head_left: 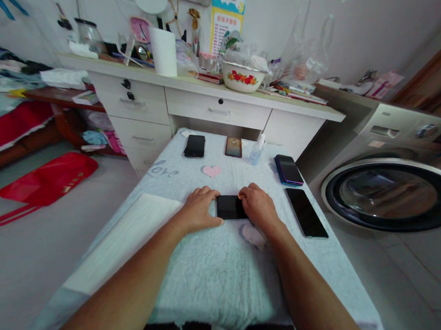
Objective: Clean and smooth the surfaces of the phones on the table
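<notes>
A black smartphone [229, 207] lies sideways on the cloth-covered table in front of me, dark screen up. My left hand [199, 210] grips its left end, thumb at the near corner and forefinger at the far corner. At the other end, the curled fingers of my right hand [258, 205] are closed over the phone and cover that end. Whether anything small sits under those fingers is hidden. To the right of my right hand lies a larger black phone [306, 212], with a stack of phones [288, 170] beyond it.
Toward the far edge are a dark phone [195, 145], a brownish phone [233, 147] and a clear spray bottle [256, 150]. A pale folded cloth [127, 241] lies along the left side. Behind stands a white desk [196, 103]; a washing machine [386, 131] is at right.
</notes>
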### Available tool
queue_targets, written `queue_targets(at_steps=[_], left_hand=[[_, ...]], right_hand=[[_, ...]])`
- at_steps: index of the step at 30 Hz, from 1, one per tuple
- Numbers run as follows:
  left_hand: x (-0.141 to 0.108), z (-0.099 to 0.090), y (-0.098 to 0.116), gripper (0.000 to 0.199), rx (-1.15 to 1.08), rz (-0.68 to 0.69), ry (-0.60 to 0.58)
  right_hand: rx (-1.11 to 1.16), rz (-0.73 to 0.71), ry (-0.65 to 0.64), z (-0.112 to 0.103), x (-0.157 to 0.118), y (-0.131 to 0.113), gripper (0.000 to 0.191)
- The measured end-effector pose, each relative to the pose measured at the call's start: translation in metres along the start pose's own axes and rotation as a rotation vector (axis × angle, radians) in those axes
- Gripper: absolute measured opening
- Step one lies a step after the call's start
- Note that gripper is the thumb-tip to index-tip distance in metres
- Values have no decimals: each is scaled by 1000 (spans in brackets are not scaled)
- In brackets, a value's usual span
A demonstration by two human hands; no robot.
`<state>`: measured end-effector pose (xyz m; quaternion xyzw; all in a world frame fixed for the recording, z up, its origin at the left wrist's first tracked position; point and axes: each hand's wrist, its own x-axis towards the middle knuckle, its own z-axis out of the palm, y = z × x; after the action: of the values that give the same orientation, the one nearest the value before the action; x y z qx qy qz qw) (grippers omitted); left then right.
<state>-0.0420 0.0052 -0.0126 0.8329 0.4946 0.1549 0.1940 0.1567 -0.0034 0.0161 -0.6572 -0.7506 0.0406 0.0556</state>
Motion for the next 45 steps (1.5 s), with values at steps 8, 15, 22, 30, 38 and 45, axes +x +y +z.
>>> queue_targets(at_steps=[8, 15, 22, 30, 38, 45], left_hand=[[-1, -2, 2, 62, -1, -13, -8], [-1, -5, 5, 60, -3, -22, -13], [-1, -4, 4, 63, -17, -15, -15], [-1, -5, 5, 62, -7, -17, -15], [-1, -3, 4, 62, -6, -13, -10], [-1, -3, 3, 62, -5, -9, -13]], right_hand=[[5, 6, 19, 1, 0, 2, 26], [-11, 14, -2, 0, 1, 2, 27], [2, 23, -7, 0, 0, 1, 29], [-2, 23, -3, 2, 1, 1, 29], [-11, 19, 2, 2, 1, 2, 28], [3, 12, 20, 3, 1, 3, 29]])
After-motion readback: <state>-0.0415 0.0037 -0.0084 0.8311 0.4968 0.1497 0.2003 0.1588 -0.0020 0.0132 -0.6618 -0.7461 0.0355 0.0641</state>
